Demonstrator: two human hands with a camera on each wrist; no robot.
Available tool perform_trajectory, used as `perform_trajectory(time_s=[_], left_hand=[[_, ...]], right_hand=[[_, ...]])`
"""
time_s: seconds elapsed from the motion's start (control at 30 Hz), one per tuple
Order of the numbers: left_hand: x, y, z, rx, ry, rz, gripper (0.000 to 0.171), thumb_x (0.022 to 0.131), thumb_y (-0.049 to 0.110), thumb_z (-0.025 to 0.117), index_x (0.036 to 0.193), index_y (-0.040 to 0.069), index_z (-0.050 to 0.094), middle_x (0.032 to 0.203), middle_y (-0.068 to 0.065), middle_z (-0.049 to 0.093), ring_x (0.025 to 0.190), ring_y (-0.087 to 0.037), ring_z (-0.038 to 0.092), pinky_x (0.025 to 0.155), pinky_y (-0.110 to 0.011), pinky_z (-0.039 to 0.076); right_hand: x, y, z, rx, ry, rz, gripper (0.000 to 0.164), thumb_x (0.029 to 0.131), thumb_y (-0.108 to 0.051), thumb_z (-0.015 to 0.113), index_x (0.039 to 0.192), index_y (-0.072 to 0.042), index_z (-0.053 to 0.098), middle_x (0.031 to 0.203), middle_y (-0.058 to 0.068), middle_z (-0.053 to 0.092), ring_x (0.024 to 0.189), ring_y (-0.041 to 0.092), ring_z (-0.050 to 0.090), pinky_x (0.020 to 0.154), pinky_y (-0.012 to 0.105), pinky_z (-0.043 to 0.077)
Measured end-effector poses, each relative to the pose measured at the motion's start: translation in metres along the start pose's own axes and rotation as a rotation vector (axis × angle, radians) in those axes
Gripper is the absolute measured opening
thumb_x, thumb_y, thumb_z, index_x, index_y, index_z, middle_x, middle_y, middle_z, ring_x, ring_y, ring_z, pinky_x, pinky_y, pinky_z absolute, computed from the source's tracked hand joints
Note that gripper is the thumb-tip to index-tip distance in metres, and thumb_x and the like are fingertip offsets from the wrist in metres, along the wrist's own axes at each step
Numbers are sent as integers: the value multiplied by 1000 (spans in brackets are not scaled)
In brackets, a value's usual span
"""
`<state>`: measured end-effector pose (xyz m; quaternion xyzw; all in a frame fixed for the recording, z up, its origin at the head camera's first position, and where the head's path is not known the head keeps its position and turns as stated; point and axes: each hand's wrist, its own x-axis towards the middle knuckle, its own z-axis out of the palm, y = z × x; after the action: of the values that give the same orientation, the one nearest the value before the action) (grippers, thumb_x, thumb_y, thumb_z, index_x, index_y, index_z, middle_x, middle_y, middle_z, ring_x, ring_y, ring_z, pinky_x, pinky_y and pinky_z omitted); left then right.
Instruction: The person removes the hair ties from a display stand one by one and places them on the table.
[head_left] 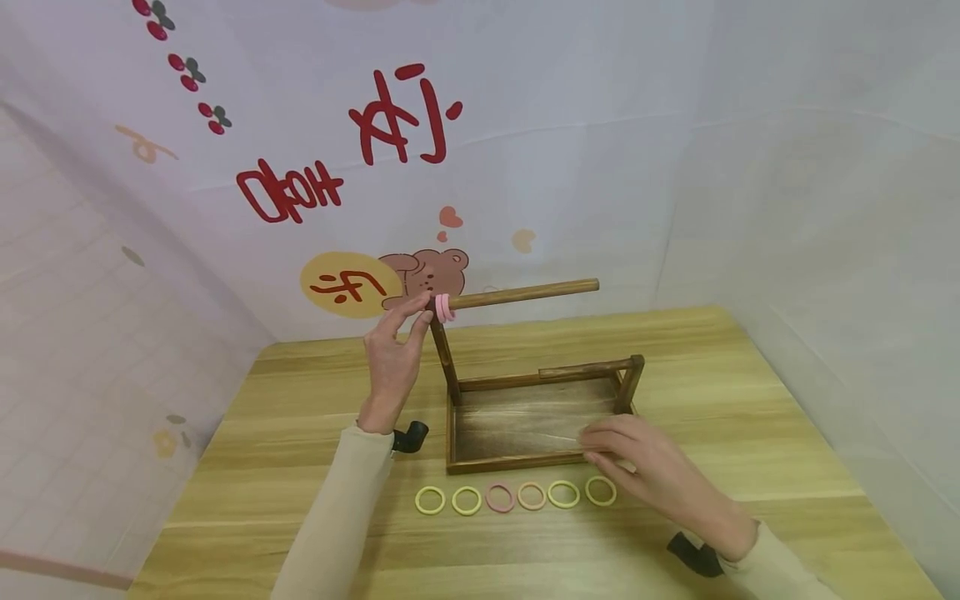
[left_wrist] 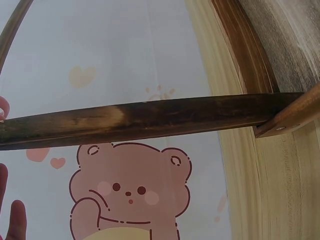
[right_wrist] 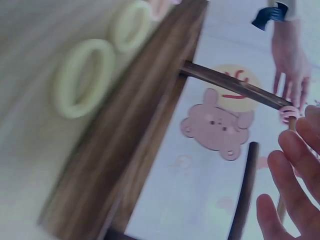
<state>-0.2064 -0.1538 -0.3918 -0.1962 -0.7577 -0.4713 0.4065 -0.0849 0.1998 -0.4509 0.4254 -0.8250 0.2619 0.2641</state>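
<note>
My left hand (head_left: 395, 354) is raised at the top of the tall left post (head_left: 444, 354) of a wooden stand. Its thumb and fingers pinch at the pink rings (head_left: 445, 307), which sit at the post end of the upper wooden rod (head_left: 525, 294). In the left wrist view only fingertips (left_wrist: 17, 220) show beside the post. My right hand (head_left: 652, 467) hovers over the front right corner of the stand's tray (head_left: 525, 460), near the rightmost yellow ring (head_left: 601, 503). Its fingers are loosely bent and hold nothing.
Several yellow, pink and peach rings (head_left: 500, 497) lie in a row before the tray. A shorter right post (head_left: 631, 385) carries a lower rod (head_left: 585, 369) pointing left. Behind the wooden table (head_left: 322, 467) hangs a white printed cloth (head_left: 570, 167).
</note>
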Motion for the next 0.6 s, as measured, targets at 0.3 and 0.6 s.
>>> perform_trajectory(time_s=[0.3, 0.6], left_hand=[[0, -1, 0, -3, -7, -8, 23, 94, 4, 75, 117, 0, 77, 120, -11, 75, 115, -30, 70, 103, -45, 53], [0, 2, 0, -4, 3, -3, 24, 91, -1, 77, 114, -1, 77, 118, -14, 76, 113, -33, 70, 101, -48, 54]], right_hand=[[41, -6, 7, 28, 111, -25, 34, 109, -35, 55, 113, -8, 75, 117, 5, 73, 109, 26, 67, 105, 23, 43], [76, -7, 12, 92, 204, -59, 29, 108, -31, 59, 114, -8, 75, 118, 6, 73, 109, 27, 68, 105, 22, 45]])
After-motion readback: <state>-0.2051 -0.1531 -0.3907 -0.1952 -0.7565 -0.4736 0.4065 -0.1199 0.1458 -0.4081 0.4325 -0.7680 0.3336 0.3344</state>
